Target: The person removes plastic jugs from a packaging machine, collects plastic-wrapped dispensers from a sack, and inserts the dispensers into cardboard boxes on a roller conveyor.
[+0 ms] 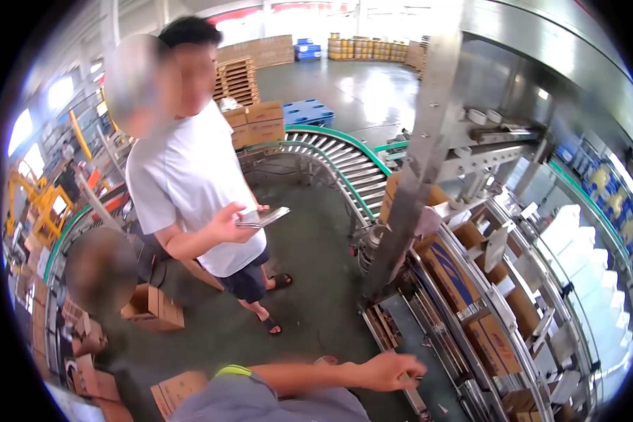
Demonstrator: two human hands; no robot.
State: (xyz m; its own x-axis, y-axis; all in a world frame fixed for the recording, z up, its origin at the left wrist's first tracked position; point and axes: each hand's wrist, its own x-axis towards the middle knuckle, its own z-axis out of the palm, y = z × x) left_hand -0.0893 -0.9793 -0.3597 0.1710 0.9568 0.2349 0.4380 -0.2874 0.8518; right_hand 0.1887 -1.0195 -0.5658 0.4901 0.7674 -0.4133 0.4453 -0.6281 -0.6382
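Observation:
My left hand (392, 371) reaches across to the right at the bottom of the view, its arm coming out of a grey sleeve with a yellow-green edge (233, 370). Its fingers are curled closed over a small thing that I cannot make out. Just beneath the hand is a narrow metal bar (416, 402) at the side of the packing machine. To the right, open cardboard cartons (449, 273) stand in a row between the machine's metal rails (471, 334). My right hand is not visible.
A person in a white T-shirt (190, 183) stands ahead on the left, holding a flat, phone-like object (266, 216). A curved roller conveyor (344, 165) with green edges runs behind. A steel post (423, 155) rises at the right. Cartons (153, 307) lie on the floor at left.

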